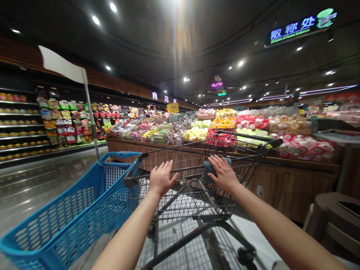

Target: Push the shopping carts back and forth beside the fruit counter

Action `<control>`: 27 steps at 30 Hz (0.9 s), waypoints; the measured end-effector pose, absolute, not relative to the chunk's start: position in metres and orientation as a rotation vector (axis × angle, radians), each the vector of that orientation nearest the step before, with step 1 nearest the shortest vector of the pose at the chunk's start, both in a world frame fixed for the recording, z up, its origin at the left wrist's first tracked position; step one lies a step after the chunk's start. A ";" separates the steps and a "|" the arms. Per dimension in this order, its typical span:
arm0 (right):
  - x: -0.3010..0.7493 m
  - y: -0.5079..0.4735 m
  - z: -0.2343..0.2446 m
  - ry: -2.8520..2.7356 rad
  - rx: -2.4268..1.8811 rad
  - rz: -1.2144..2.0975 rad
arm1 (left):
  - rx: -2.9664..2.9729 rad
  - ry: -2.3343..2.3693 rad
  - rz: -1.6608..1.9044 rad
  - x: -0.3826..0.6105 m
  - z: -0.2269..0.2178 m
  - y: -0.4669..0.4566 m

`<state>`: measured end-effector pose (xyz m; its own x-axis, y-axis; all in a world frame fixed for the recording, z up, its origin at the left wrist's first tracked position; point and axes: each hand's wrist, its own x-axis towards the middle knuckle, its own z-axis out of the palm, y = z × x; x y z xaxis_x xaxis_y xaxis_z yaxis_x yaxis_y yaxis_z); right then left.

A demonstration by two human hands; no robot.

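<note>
A dark metal shopping cart (180, 204) stands sideways in front of me. My left hand (161, 178) is at the near top rim of its wire basket, fingers stretched out and thumb apart, with nothing seen in it. Farther right, my right hand (222, 171) presses on a blue-grey cloth (208, 173), its fingers laid over the top. The cloth is bunched against the cart's wires, and part of it is hidden under my palm. To the upper right is the cart's handle (247, 135).
A blue plastic basket (92, 202) with a white flag (63, 65) on a pole adjoins the cart at left. Behind runs a wood-panelled counter (289, 183) heaped with packaged goods. A brown stool (337, 213) stands at right, a dark flat object on it. Stocked shelves line the left.
</note>
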<state>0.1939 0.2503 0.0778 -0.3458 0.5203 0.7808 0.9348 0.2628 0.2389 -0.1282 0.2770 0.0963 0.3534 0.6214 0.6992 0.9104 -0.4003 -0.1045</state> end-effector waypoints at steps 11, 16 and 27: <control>0.161 0.251 0.073 -1.814 -1.442 -0.932 | -2.123 -1.361 -0.824 -0.124 0.098 0.276; 0.144 0.250 0.073 -1.877 -1.413 -0.915 | -2.125 -1.367 -0.811 -0.124 0.098 0.276; 0.199 0.250 0.078 -1.933 -1.338 -0.928 | -2.142 -1.295 -0.812 -0.131 0.097 0.276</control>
